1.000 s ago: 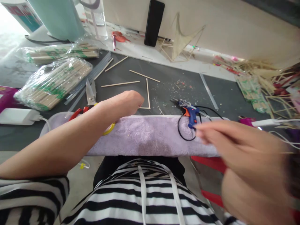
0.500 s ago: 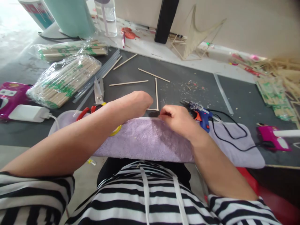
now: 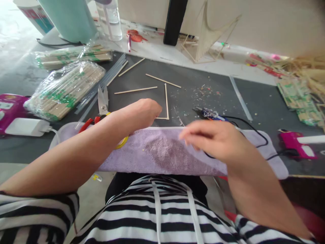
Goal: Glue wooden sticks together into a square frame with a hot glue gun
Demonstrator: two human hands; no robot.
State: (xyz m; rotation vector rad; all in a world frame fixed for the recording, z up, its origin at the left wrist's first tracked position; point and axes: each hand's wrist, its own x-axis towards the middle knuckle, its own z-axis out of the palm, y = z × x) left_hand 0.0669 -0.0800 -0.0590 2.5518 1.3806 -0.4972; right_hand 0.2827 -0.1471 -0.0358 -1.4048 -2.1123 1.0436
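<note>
Two thin wooden sticks meet in an L-shaped corner (image 3: 167, 105) on the dark mat. My left hand (image 3: 147, 112) is closed at the left end of the lower stick, its fingertips mostly hidden behind the hand. Over the purple towel (image 3: 162, 152), my right hand (image 3: 205, 137) is blurred, fingers loosely extended with nothing visible in them. Just beyond it lies the blue glue gun (image 3: 215, 117), partly covered by the hand. Scissors (image 3: 103, 101) with red and yellow handles lie under my left forearm.
Loose sticks (image 3: 135, 90) lie behind the corner. Bagged sticks (image 3: 66, 89) and clear glue sticks (image 3: 111, 73) are at the left. A clear strip (image 3: 240, 98), pink device (image 3: 297, 145) and cable (image 3: 259, 132) are at the right. A stick model (image 3: 205, 44) stands at the back.
My right hand has moved right, away from the corner, with its fingers loosened, and now covers much of the glue gun. My left hand stays at the lower stick. The view has shifted slightly.
</note>
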